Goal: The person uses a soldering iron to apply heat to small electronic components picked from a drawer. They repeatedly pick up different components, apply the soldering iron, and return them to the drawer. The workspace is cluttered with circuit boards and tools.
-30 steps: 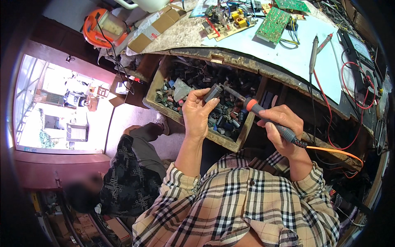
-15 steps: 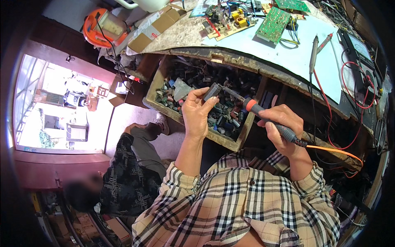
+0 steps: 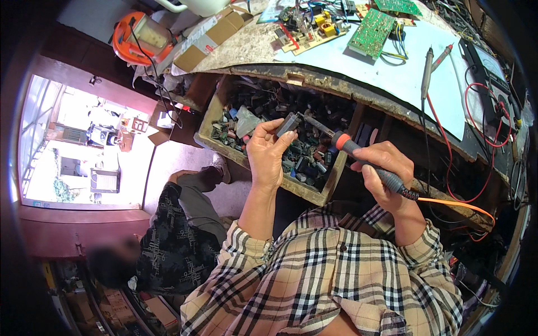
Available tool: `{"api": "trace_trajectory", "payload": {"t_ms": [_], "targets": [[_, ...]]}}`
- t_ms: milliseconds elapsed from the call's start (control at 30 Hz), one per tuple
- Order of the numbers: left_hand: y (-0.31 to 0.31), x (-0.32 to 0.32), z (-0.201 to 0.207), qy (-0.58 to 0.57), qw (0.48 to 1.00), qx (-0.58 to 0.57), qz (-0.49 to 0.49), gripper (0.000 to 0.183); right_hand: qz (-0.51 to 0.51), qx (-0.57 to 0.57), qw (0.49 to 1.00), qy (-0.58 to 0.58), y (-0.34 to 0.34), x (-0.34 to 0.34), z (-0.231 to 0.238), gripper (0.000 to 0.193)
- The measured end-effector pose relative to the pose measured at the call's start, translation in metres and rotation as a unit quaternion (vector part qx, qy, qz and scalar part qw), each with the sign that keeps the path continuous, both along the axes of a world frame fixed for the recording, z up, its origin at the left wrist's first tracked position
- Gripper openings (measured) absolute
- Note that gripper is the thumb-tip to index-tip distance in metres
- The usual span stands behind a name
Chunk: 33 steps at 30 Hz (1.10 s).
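Between the thumb and fingers of my left hand (image 3: 268, 150) is a small grey block-shaped electronic component (image 3: 288, 125), held over an open wooden drawer (image 3: 305, 191). Closed round the dark grey grip of a soldering iron (image 3: 376, 169) is my right hand (image 3: 389, 171). The iron has an orange-red collar, and an orange cord leaves its back end. Its metal tip points up and left, close to the component's upper end; whether they touch I cannot tell. Loose small electronic parts (image 3: 302, 159) fill the drawer beneath both hands, with a clear plastic piece (image 3: 247, 121) among them.
Above the drawer, the worktop carries green circuit boards (image 3: 371, 35), a board with yellow parts (image 3: 314, 35) and meter probes (image 3: 428, 73) beside an analog meter (image 3: 488, 64). A cardboard box (image 3: 210, 40) and an orange container (image 3: 144, 40) stand left. Another person (image 3: 179, 241) sits at lower left.
The soldering iron's tip has shifted very slightly up and left near the component. Both hands keep their grips and nearly the same places.
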<state>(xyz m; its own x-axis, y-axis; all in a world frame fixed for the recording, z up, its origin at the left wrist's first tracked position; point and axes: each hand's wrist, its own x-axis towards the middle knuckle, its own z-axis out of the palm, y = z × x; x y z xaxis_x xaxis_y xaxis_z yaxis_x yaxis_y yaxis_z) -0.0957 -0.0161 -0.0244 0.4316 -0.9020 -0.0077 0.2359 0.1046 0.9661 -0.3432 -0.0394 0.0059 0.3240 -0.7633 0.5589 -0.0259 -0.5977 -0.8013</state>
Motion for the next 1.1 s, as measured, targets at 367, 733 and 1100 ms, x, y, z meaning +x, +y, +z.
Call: {"api": "trace_trajectory", "payload": {"t_ms": [367, 733, 1100], "targets": [[0.0005, 0.0, -0.0029, -0.016, 1.0, -0.013, 0.005, 0.031, 0.0, -0.004, 1.0, -0.001, -0.0009, 0.0, -0.0002, 0.027], [0.0009, -0.0022, -0.0011, -0.028, 1.0, -0.007, -0.012, 0.031, 0.012, -0.008, 1.0, -0.001, -0.0005, -0.0006, -0.0015, 0.029], [0.0005, -0.0032, -0.0014, -0.055, 0.998, -0.005, -0.01, 0.031, 0.008, 0.001, 1.0, -0.002, 0.0, -0.0004, -0.0012, 0.029]]}}
